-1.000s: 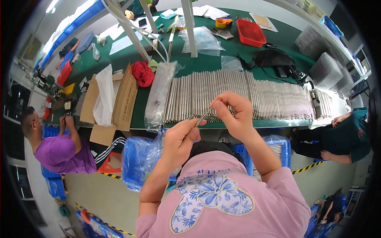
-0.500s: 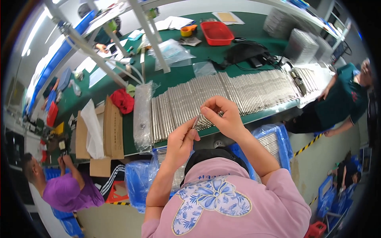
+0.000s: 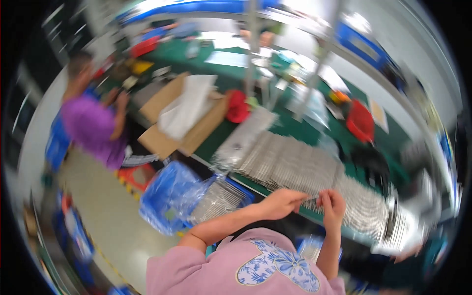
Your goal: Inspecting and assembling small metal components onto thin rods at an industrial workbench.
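Near the edge of the green table [image 3: 211, 151], the left hand [image 3: 281, 203] is clamped on a skinny metal rod [image 3: 311, 197] — right hand [image 3: 333, 204] pinching its other end — beside packed rows of shiny straight rods [image 3: 302, 160]. Floppy white sheet [image 3: 186, 109] slumped over a cardboard box [image 3: 207, 129], too.

Our left hand [image 3: 280, 204] points rightward, fingers [image 3: 297, 196] pinched — left forearm [image 3: 223, 225] angled across the torso, elbow bent. Our right hand [image 3: 333, 202] is raised just beside it — right forearm [image 3: 330, 250] near vertical, fingers curled inward, thumb-side tips pinched toward the left.
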`<state>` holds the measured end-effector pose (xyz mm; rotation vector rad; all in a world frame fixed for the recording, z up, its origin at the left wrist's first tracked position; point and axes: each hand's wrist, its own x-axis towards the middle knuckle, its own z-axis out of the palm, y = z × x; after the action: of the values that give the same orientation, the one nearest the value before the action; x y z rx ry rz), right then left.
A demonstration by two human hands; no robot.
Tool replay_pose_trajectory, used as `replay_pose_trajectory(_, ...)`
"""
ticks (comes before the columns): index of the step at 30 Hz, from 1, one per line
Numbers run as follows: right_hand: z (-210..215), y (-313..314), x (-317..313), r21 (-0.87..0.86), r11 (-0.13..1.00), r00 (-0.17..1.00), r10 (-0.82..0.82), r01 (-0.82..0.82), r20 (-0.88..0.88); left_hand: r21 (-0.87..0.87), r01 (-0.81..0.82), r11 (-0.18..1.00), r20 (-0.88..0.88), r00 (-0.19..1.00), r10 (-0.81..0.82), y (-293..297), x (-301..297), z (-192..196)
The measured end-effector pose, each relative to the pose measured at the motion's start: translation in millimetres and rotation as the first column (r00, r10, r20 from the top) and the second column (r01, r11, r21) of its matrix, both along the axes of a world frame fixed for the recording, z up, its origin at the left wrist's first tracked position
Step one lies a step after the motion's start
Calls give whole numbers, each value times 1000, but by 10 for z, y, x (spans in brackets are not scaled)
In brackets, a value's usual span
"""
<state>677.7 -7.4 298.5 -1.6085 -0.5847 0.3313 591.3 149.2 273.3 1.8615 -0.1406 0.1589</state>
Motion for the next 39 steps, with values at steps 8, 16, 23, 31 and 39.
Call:
replay_pose_trajectory(8, -455, 176, -21, -32, 839, 836, 536, -543, -122, 36, -409, 912, -171, 897, 408, -329, -839, -100)
replay_pose_trajectory(16, -629, -83, -276, -57, 477, 473, 835, -877, -283, -28, -481, 876, -381, 815, 436, -850, -1311, -211)
replay_pose_trajectory(23, -617, -45, -511, 2, 519, 513, 845, -855, -150, -22, -528, 849, -329, 806, 492, -922, -1560, -56)
replay_pose_trajectory(31, -687, 190, -1566, 72, 161, 171, 970, -984, 171, -245, -693, 677, -308, 718, 624, -1309, -2758, -120)
replay_pose_trajectory(39, -829, 39, -3656, 42, -118, -118, 993, -992, -10, -218, -931, 294, -335, 354, 873, -2367, -4665, -252)
